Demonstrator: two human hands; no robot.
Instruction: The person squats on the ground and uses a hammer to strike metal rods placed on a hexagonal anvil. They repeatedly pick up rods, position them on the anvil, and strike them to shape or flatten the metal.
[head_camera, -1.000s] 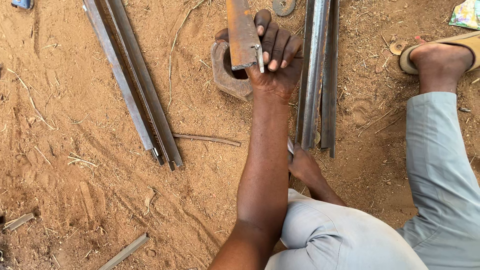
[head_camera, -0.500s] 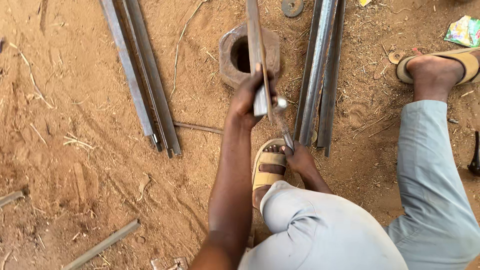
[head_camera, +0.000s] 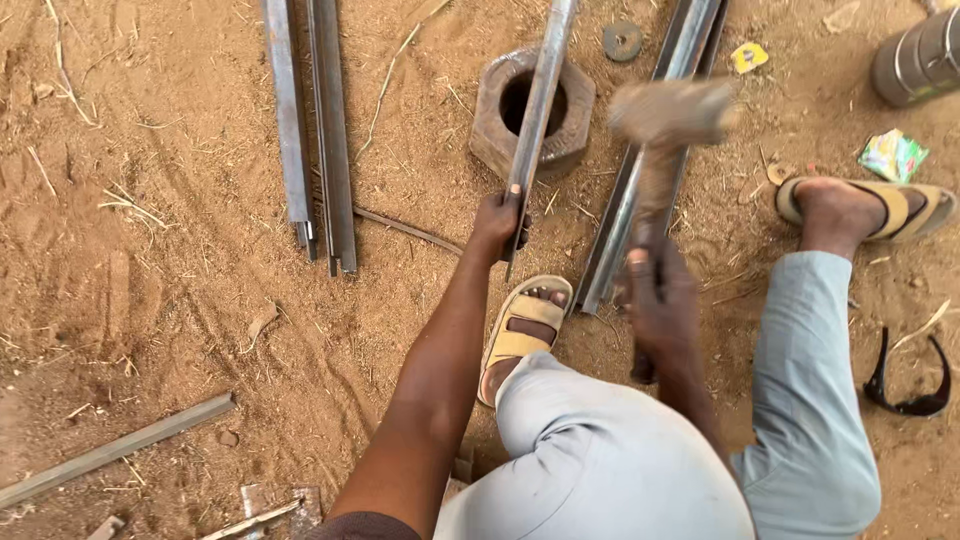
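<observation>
Metal strip (head_camera: 540, 110) across hex block (head_camera: 500, 125), seemingly.

This is an open-air metalworking yard on bare reddish dirt (head_camera: 150, 300), not an indoor shop. Long steel bars (head_camera: 315, 130) lie straight on the ground, more steel lengths (head_camera: 650, 170) beside a big rusty hexagonal nut (head_camera: 490, 120) serving as an anvil. A washer (head_camera: 622, 41), scrap offcuts (head_camera: 110, 450) and dark goggles (head_camera: 905, 385) lie scattered in the dust.
</observation>
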